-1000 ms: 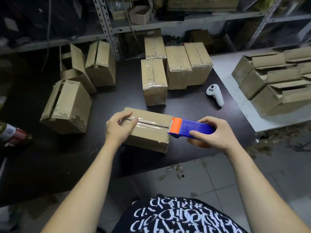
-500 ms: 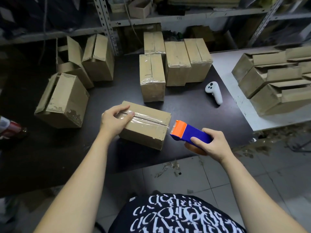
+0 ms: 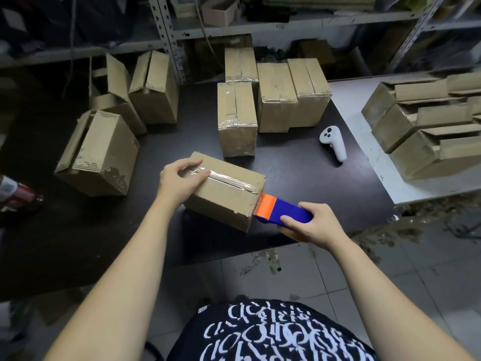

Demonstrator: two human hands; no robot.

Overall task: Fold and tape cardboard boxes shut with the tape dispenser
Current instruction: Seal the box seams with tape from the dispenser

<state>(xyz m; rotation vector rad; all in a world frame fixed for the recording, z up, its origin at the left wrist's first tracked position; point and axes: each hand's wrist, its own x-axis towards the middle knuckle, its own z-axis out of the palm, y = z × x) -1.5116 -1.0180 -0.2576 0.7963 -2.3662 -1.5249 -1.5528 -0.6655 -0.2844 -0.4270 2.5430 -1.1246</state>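
We stand at a dark table (image 3: 299, 178) in a storeroom, with metal shelves (image 3: 286, 22) behind it. Near its front edge lies the box (image 3: 223, 204) we work on, flaps closed, with clear tape (image 3: 231, 179) along the top seam. Our left hand (image 3: 179, 182) rests on the box's nine o'clock end, with the fingers and thumb stretched over the taped top and pressing down. Our right hand (image 3: 312, 226) grips the blue tape dispenser (image 3: 286, 212). Its orange head touches the box's end face at four o'clock. At twelve o'clock from the box stand four taped boxes (image 3: 276, 100). At ten o'clock there are three untaped boxes (image 3: 99, 152) with loose flaps. A white controller (image 3: 334, 142) lies at two o'clock.
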